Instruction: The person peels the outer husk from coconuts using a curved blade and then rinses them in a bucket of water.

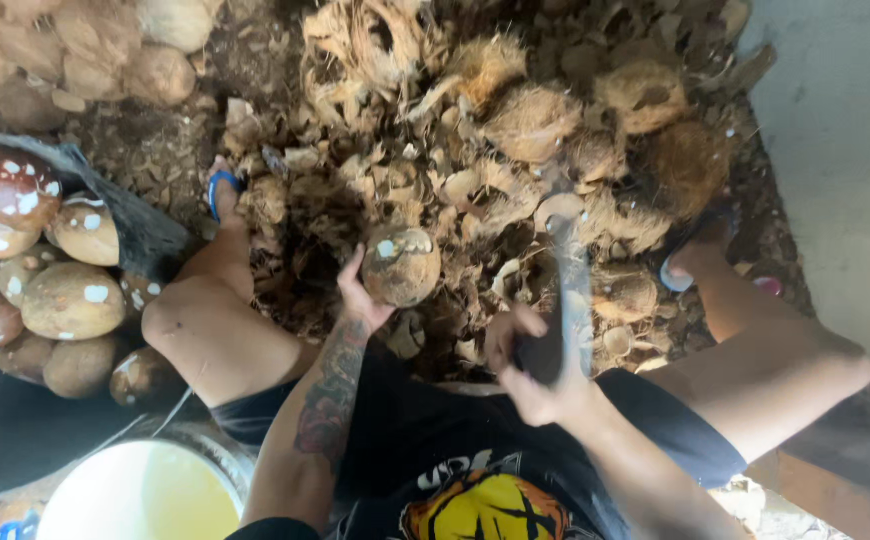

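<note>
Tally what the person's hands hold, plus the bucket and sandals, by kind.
Coconut in the left hand: 1
Blade, blurred, in the right hand: 1
Pale bucket: 1
Sandals, one on each foot: 2
Total: 5

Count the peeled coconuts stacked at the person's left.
About 9 peeled coconuts, stacked at frame left beside the knee; more may be hidden beneath or cut off. Another sits in the left hand.
</note>
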